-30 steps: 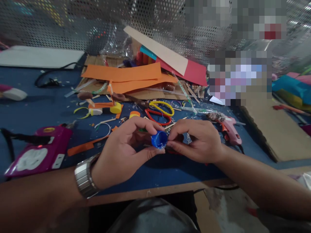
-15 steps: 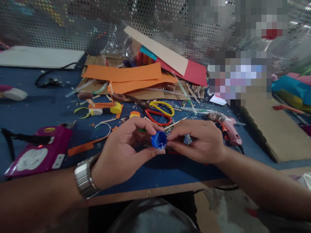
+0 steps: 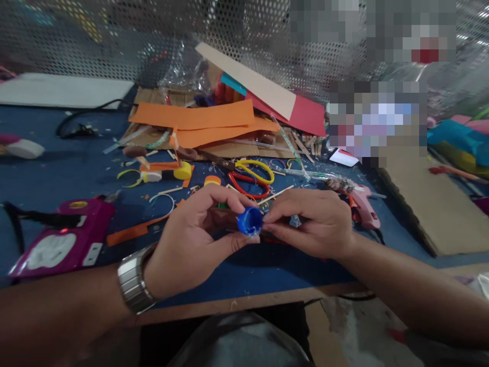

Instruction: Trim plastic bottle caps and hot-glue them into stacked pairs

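A small blue bottle cap (image 3: 249, 221) is pinched between the thumb and forefinger of my left hand (image 3: 194, 237), its hollow side turned toward me. Clear strands, like glue, cling to its lower rim. Thumb and fingertips of my right hand (image 3: 315, 221) are pressed together at the cap's right edge; whatever they pinch is too small or hidden to make out. Just beyond my hands lie scissors (image 3: 252, 177) with one yellow and one red handle loop. To the right rests a pink glue gun (image 3: 364, 206).
Orange paper strips (image 3: 191, 116) and coloured sheets lie over cardboard at the back. At left stands a purple device (image 3: 64, 237) with a cable and a lit red light. A cardboard piece (image 3: 435, 204) lies at right. Sticks and scraps litter the blue table (image 3: 229, 280).
Hardly anything differs. Both hands keep the same hold around the blue bottle cap, with only a very slight shift of view.
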`<action>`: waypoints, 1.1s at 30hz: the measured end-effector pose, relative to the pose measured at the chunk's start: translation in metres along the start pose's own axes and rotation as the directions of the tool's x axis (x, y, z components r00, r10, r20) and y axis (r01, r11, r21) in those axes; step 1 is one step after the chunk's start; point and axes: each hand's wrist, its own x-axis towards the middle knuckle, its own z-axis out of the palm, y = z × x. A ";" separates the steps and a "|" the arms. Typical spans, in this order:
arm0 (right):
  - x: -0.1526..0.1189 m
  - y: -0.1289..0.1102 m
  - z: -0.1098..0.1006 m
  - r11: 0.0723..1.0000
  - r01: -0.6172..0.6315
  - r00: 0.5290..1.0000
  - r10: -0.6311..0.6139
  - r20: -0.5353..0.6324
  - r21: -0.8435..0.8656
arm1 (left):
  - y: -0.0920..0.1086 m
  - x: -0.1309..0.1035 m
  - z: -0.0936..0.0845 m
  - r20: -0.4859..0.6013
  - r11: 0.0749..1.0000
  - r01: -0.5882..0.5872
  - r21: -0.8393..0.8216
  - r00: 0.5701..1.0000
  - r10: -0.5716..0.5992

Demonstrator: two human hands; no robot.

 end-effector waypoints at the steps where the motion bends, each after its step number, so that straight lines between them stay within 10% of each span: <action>1: 0.000 0.000 0.000 1.000 -0.008 1.000 0.008 0.001 0.004 | 0.000 0.000 0.000 -0.002 1.000 0.009 0.002 1.000 -0.009; 18: -0.003 0.002 0.001 0.984 -0.160 0.985 0.155 0.076 0.073 | 0.001 0.001 -0.001 -0.021 0.993 0.121 0.010 0.992 -0.121; 33: 0.002 0.004 0.001 0.994 -0.008 0.999 0.002 0.053 0.108 | -0.002 0.001 -0.001 0.039 0.968 0.252 -0.017 0.967 -0.251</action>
